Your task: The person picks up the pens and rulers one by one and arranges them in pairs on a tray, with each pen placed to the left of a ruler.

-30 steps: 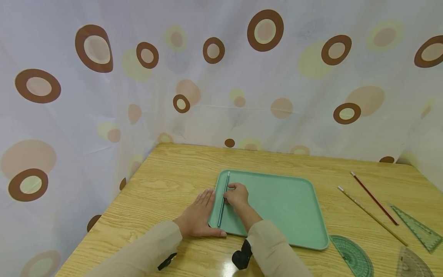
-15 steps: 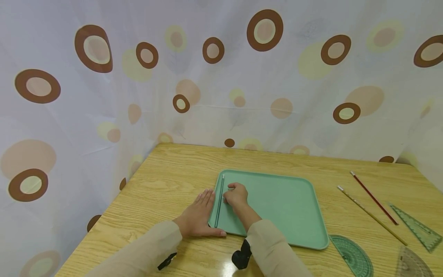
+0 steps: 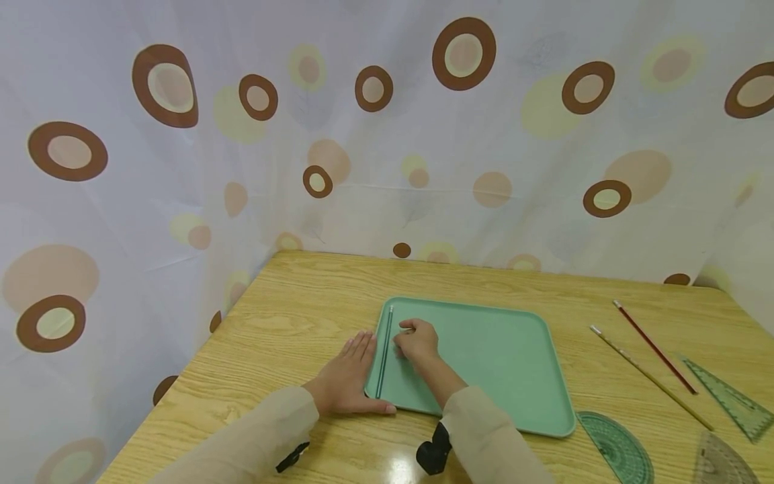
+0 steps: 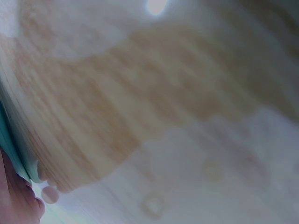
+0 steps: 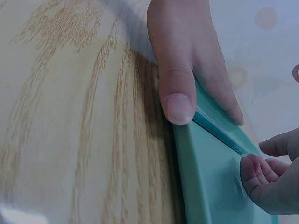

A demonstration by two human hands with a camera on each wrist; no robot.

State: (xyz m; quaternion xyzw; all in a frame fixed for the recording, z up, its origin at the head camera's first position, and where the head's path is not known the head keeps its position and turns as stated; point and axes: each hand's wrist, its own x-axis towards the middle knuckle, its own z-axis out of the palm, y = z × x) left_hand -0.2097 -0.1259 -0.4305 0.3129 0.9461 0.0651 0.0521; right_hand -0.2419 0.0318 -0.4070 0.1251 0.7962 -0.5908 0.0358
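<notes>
Pencil (image 3: 385, 352) shifted left, hands (image 3: 346, 382) (image 3: 419, 341) either side

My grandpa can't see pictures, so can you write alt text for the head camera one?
The left grip rests against the near left corner of a green tray on a wooden table; the right grip is over the tray, beside a pencil lying inside. Farther right lie two more pencils, a triangle ruler and two protractors.

In front of you, the wood-grained tabletop (image 3: 302, 302) carries a green tray (image 3: 484, 363). On its right side lie a red pencil (image 3: 655, 347), a golden pencil (image 3: 652, 377), a set square (image 3: 728, 400), a green protractor (image 3: 619, 447) and a brownish protractor (image 3: 722, 462).
</notes>
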